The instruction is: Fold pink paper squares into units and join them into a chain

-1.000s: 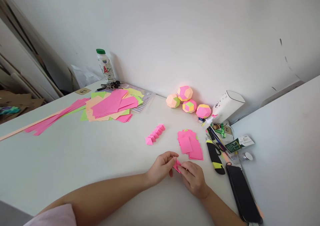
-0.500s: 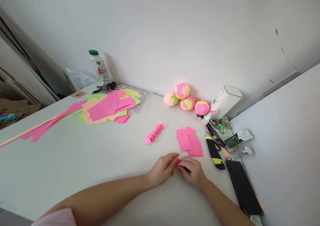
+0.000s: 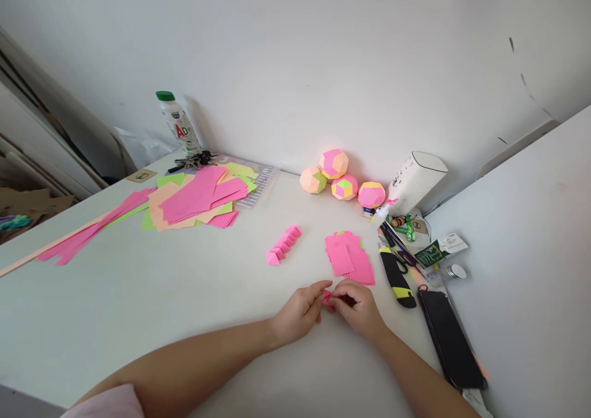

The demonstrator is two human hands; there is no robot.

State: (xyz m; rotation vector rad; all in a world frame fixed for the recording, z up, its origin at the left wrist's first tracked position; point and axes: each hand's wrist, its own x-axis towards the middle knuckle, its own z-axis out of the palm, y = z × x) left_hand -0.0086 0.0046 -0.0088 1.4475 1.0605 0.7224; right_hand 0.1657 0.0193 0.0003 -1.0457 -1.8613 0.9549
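Observation:
My left hand (image 3: 299,311) and my right hand (image 3: 361,308) meet on the white table (image 3: 138,295), fingertips pinched together on a small folded pink paper piece (image 3: 327,297). Most of that piece is hidden by my fingers. Just beyond my right hand lies a stack of pink paper squares (image 3: 348,258). A row of folded pink paper units (image 3: 282,245) lies a little further back, to the left.
Sheets of pink, green and peach paper (image 3: 194,199) and long strips (image 3: 87,233) lie at the left. Several paper polyhedra (image 3: 341,179) sit by the wall. A bottle (image 3: 178,122), keys (image 3: 191,159), a white box (image 3: 415,181), a cutter (image 3: 397,276), pens (image 3: 397,239) and a phone (image 3: 450,338) stand around.
Both hands stayed pinched on the pink piece and drew closer together, hiding more of it. The camera tilted slightly, so the objects shifted a little in view.

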